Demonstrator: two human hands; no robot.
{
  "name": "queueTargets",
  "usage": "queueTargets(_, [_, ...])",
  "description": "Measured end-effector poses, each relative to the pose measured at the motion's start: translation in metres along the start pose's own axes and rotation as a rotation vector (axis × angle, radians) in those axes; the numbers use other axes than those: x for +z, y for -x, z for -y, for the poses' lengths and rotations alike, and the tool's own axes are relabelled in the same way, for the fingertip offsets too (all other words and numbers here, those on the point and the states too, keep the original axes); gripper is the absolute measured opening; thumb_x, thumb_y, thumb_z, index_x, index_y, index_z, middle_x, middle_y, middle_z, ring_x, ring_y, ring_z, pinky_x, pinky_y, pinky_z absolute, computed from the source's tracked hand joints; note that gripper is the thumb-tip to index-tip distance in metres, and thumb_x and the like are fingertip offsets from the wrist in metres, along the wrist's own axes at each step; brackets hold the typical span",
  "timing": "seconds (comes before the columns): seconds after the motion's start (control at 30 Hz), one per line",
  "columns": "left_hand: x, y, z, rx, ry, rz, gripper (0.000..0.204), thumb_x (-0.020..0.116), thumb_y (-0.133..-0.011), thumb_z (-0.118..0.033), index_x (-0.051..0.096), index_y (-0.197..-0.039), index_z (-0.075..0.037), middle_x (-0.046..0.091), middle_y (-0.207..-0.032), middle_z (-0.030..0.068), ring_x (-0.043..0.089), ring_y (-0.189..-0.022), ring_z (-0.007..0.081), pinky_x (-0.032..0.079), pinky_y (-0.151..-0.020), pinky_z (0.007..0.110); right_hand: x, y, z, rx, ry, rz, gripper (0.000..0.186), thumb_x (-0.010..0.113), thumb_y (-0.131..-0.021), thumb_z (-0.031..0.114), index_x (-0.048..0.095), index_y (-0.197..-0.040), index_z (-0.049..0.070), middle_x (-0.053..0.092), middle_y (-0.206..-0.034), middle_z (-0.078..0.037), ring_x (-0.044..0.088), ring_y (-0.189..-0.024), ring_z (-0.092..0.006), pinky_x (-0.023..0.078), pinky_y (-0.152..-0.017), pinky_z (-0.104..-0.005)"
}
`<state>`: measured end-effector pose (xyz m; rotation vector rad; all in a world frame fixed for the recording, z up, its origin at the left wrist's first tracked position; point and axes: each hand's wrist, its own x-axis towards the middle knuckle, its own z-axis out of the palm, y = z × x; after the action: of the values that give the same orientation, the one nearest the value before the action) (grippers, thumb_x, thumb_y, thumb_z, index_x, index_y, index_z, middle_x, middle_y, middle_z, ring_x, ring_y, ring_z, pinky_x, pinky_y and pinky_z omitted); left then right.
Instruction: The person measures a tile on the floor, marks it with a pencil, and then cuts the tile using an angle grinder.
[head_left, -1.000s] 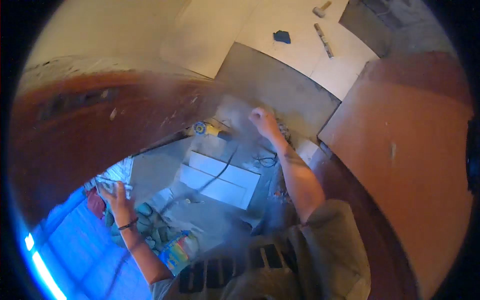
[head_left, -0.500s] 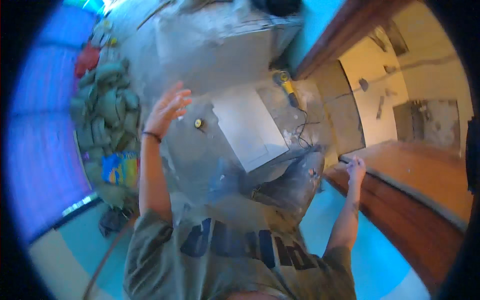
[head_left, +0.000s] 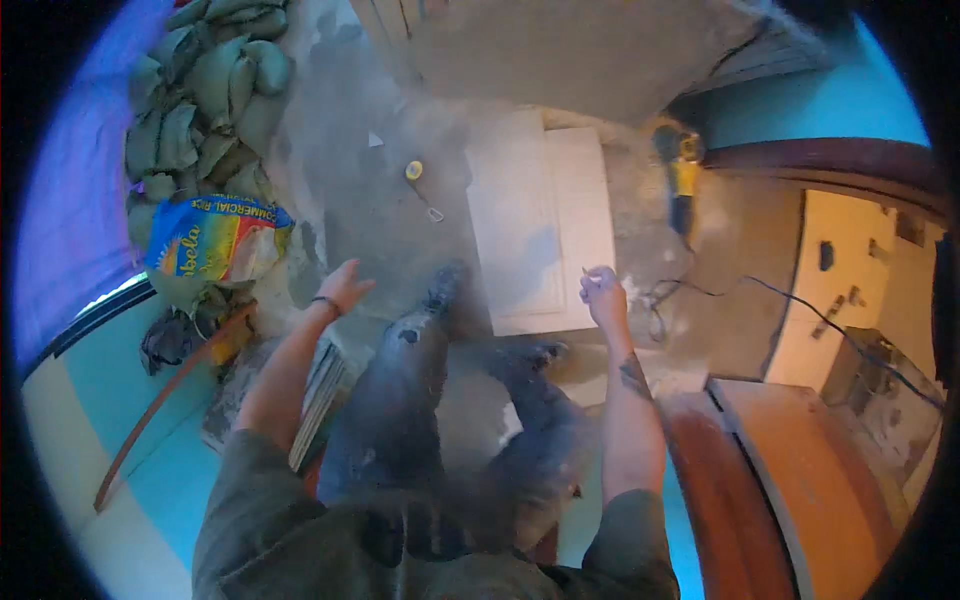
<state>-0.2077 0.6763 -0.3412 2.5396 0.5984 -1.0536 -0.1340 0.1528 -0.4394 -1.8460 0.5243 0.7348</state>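
Observation:
My left hand (head_left: 345, 287) hangs in the air above the grey floor, left of my foot, its fingers apart and nothing in it. My right hand (head_left: 605, 297) is closed in a pinch over the lower right edge of a pale tile (head_left: 515, 235); what the fingers pinch is too small to make out. A second, similar pale tile (head_left: 585, 180) lies against or over the first on its right. Beyond my left hand, a small yellow tape measure (head_left: 414, 171) rests on the floor with a short strap. A yellow angle grinder (head_left: 685, 178) lies right of the tiles.
Green filled bags (head_left: 215, 90) are heaped at the far left, with a colourful printed sack (head_left: 220, 238) before them. A dark cord (head_left: 690, 285) trails on the right. Thin slabs (head_left: 318, 400) stand by my left leg. A brown wooden ledge (head_left: 800, 450) fills the lower right.
My view has swung, so the tiles and grinder sit further right. Both hands are lower and closer together; my right hand has come from beside the wooden ledge to the tile's edge.

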Motion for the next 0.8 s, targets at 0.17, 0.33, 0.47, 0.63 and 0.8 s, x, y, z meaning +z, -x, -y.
queueTargets(0.17, [0.129, -0.157, -0.07, 0.653, 0.008, -0.101, 0.062, 0.069, -0.084, -0.036, 0.048, -0.133, -0.004, 0.054, -0.129, 0.0226, 0.051, -0.121, 0.0384, 0.043, -0.1, 0.044, 0.161, -0.13, -0.01, -0.336, 0.103, 0.015, 0.02, 0.062, -0.09, 0.016, 0.06, -0.104, 0.004, 0.067, -0.075, -0.011, 0.065, -0.066, -0.0144, 0.052, -0.061, -0.0285])
queueTargets(0.33, [0.188, -0.252, -0.12, 0.856, 0.011, 0.037, 0.064, 0.072, -0.079, -0.036, 0.05, -0.129, -0.004, 0.051, -0.131, 0.0203, 0.048, -0.122, 0.0408, 0.04, -0.102, 0.047, 0.273, -0.236, -0.002, -0.536, 0.203, 0.005, 0.02, 0.06, -0.091, 0.02, 0.062, -0.104, 0.005, 0.069, -0.077, -0.012, 0.067, -0.069, -0.0194, 0.052, -0.065, -0.0332])
queueTargets(0.47, [0.204, -0.275, -0.115, 1.14, 0.046, -0.389, 0.058, 0.076, -0.068, -0.04, 0.059, -0.113, -0.008, 0.061, -0.112, 0.0123, 0.058, -0.104, 0.0335, 0.046, -0.086, 0.047, 0.319, -0.279, 0.017, -0.513, 0.335, -0.173, 0.022, 0.059, -0.091, 0.027, 0.063, -0.102, 0.008, 0.07, -0.082, -0.013, 0.068, -0.076, -0.0292, 0.052, -0.069, -0.0408])
queueTargets(0.63, [0.224, -0.289, -0.097, 1.117, 0.126, -0.532, 0.062, 0.076, -0.066, -0.045, 0.058, -0.113, -0.008, 0.059, -0.113, 0.0113, 0.057, -0.104, 0.0312, 0.046, -0.085, 0.044, 0.335, -0.283, 0.029, -0.43, 0.494, -0.289, 0.023, 0.059, -0.09, 0.032, 0.062, -0.098, 0.011, 0.07, -0.085, -0.012, 0.067, -0.082, -0.0333, 0.051, -0.071, -0.0441])
queueTargets(0.8, [0.233, -0.304, -0.084, 1.135, 0.178, -0.439, 0.062, 0.074, -0.069, -0.045, 0.057, -0.116, -0.009, 0.057, -0.117, 0.0106, 0.055, -0.107, 0.0296, 0.044, -0.088, 0.045, 0.344, -0.281, 0.034, -0.338, 0.559, -0.312, 0.021, 0.058, -0.09, 0.031, 0.062, -0.096, 0.012, 0.07, -0.086, -0.012, 0.067, -0.082, -0.0341, 0.051, -0.07, -0.0447])
